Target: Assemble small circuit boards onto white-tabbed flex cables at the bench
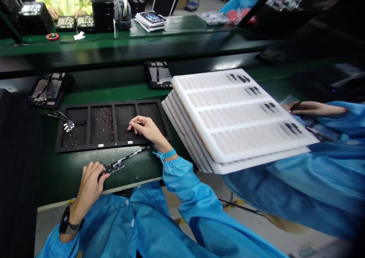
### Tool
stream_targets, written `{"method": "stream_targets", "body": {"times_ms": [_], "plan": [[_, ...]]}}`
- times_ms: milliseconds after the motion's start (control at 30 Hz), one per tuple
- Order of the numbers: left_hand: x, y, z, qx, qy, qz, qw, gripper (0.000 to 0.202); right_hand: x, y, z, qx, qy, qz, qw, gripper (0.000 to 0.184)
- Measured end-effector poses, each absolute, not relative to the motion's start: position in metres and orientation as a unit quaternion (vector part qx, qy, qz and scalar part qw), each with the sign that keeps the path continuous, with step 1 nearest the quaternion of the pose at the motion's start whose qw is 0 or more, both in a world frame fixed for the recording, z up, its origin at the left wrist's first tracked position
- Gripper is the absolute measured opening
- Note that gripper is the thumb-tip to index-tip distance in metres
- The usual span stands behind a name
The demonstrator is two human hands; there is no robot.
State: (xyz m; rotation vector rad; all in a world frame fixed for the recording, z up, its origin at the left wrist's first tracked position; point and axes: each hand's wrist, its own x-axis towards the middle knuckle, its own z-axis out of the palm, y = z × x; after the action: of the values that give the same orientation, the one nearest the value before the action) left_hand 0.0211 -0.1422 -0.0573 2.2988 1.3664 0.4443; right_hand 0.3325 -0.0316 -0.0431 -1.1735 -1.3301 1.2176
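A green tabletop (142, 170) spans the foreground, with a far tabletop (185, 26), also green, running behind it. Beyond stands a white-framed rack (165, 1) beside pale floor (212, 6). Light glints off glossy surfaces; the upper right corner falls dark.

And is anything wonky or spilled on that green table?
The stack of white foam trays looks askew: its layers don't line up, and its near end seems to jut past the front edge of the green table. Thin wires also poke over the left side of the black tray. I see no clear spill.
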Motion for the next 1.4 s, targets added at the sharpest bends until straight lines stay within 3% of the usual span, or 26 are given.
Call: {"method": "stream_targets", "body": {"times_ms": [200, 433, 567, 700, 867, 1067, 1400], "plan": [[0.025, -0.143, -0.056, 0.810, 0.509, 0.177, 0.233, 0.024, 0.332, -0.032, -0.041, -0.471, -0.563, 0.487, 0.473, 0.038], [0.019, -0.123, -0.009, 0.712, 0.497, 0.300, 0.395, 0.016, 0.332, -0.036, -0.037, -0.468, -0.577, 0.485, 0.462, 0.035], [0.014, -0.102, 0.037, 0.718, 0.454, 0.232, 0.475, 0.019, 0.328, -0.044, -0.026, -0.456, -0.591, 0.502, 0.437, 0.034], [0.015, -0.084, 0.060, 0.710, 0.396, 0.162, 0.560, 0.040, 0.327, -0.051, -0.019, -0.430, -0.598, 0.540, 0.406, 0.035], [0.030, -0.058, 0.049, 0.657, 0.351, 0.121, 0.656, 0.023, 0.333, -0.053, -0.019, -0.446, -0.573, 0.532, 0.436, 0.035], [0.054, -0.031, 0.014, 0.676, 0.345, 0.136, 0.636, 0.023, 0.314, -0.057, -0.016, -0.374, -0.637, 0.591, 0.324, 0.033], [0.065, -0.032, -0.011, 0.606, 0.355, 0.182, 0.688, 0.028, 0.302, -0.061, -0.023, -0.367, -0.648, 0.604, 0.283, 0.037]]}}
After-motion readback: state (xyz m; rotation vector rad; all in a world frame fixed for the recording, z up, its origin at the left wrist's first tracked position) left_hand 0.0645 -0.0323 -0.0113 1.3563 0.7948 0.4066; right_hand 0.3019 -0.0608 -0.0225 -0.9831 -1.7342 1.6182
